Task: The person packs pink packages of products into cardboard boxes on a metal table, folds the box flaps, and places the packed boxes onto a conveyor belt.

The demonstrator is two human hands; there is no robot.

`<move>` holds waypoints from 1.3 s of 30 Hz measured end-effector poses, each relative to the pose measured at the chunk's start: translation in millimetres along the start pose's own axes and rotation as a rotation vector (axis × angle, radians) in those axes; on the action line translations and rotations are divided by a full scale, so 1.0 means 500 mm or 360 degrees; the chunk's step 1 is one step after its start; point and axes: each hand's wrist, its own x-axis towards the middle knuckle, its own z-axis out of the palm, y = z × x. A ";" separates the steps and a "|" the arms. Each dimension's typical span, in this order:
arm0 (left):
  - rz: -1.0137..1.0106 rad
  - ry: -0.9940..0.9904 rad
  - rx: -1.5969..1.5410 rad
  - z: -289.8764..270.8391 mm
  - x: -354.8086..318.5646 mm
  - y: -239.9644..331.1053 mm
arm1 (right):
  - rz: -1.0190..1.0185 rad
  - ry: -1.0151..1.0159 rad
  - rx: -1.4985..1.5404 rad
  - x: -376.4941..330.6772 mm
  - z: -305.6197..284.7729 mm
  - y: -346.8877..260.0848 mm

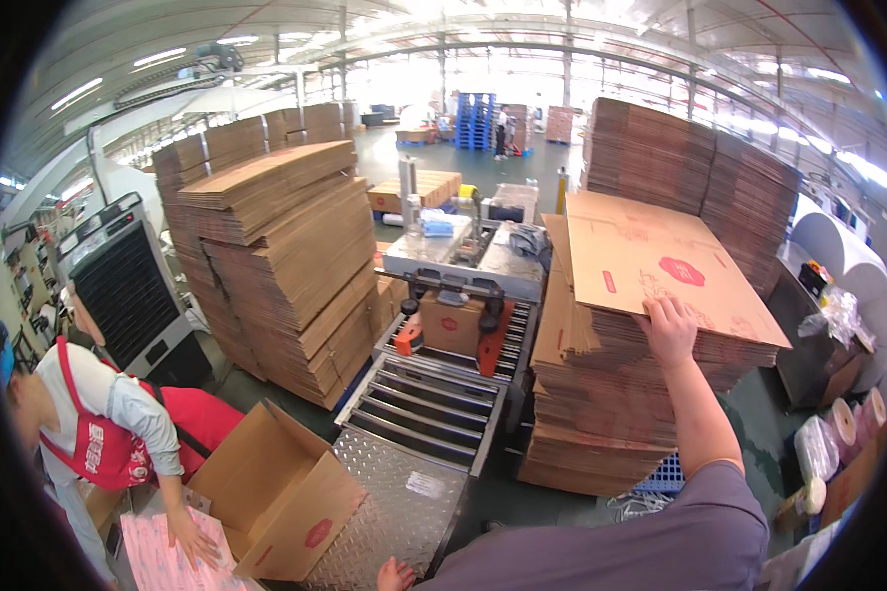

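Note:
My right hand [670, 330] is closed on the near edge of a flattened cardboard box [650, 258], fingers over its top face. This brown sheet with red print lies uppermost, slightly askew, on a tall stack of flattened boxes [601, 414] at the right. Low in the middle, my left hand [396, 574] shows only in part, its fingers apart and nothing seen in them. It is near the diamond-plate metal surface [394, 512]. To its left stands an open cardboard box [276, 492] with raised flaps and a red mark on its side.
At the left a person in a red apron [99, 433] rests a hand on pink packages [172, 552]. A roller conveyor [429, 404] leads to a box-sealing machine [463, 256] with a carton [450, 323] inside. Another tall cardboard stack [286, 276] stands left; plastic-wrapped rolls [838, 424] lie far right.

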 end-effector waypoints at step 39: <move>-0.0568 0.0582 0.1075 -0.457 -0.351 0.459 | -0.1359 -0.0142 0.3248 -0.061 0.268 -0.820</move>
